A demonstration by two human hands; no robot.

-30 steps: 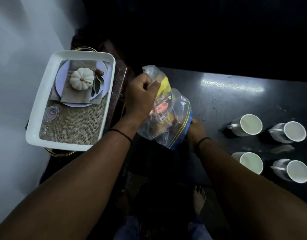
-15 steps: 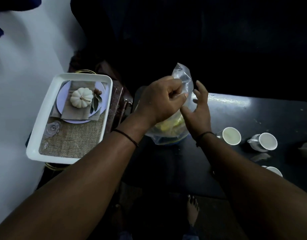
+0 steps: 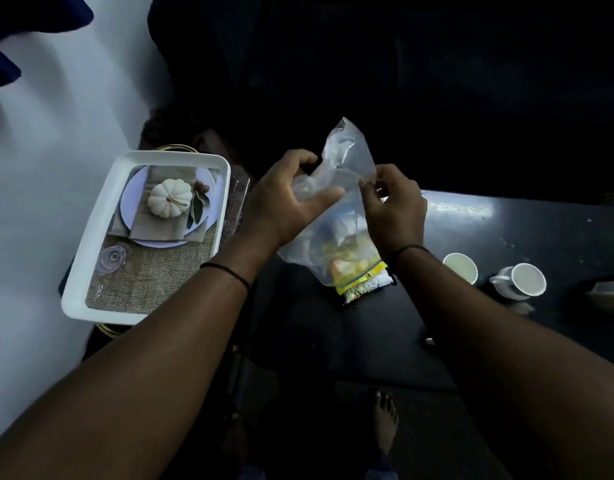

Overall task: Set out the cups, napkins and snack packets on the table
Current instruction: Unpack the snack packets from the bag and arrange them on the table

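Note:
A clear plastic zip bag (image 3: pixel 343 188) hangs upside down over the dark table (image 3: pixel 527 237), its blue-edged mouth down. My left hand (image 3: pixel 281 199) grips its upper left side and my right hand (image 3: pixel 392 202) pinches its right edge. Yellow snack packets (image 3: pixel 347 258) sit in the lower part of the bag, and one packet (image 3: pixel 364 285) sticks out of the mouth onto the table. Two white cups (image 3: pixel 461 268) (image 3: pixel 523 282) stand on the table to the right.
A white tray (image 3: pixel 90 258) at the left holds a burlap mat, a plate with a folded napkin (image 3: pixel 149 223) and a small white pumpkin (image 3: pixel 169 197). A dim object (image 3: pixel 610 289) lies at the right edge. My bare foot (image 3: pixel 385 420) shows below the table.
My right hand rose from under the bag to pinch its right edge. The bag now hangs mouth down and a packet has slid out onto the table. The view shifted left.

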